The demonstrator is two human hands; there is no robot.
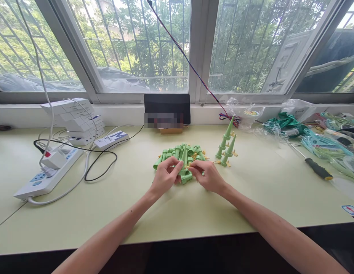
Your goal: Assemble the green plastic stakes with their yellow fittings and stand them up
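Between my hands a green plant watering spike [184,156] points upward in front of a heap. My left hand [165,174] is closed around its lower body. The fingers of my right hand [207,175] pinch the small yellow valve [187,166] at the spike's side. Behind and around them lies a pile of green watering spikes [167,153] with yellow valves, partly hidden by my hands. Right of the pile, assembled green spikes [228,150] stand in two stacks, points up, with yellow valves sticking out.
On the left are a white power strip [55,169] with plugs and cables, and stacked white boxes [76,118]. A dark tablet [167,108] leans by the window. At right lie a screwdriver [318,168], a green plastic bag [287,123] and bagged tubing [325,146].
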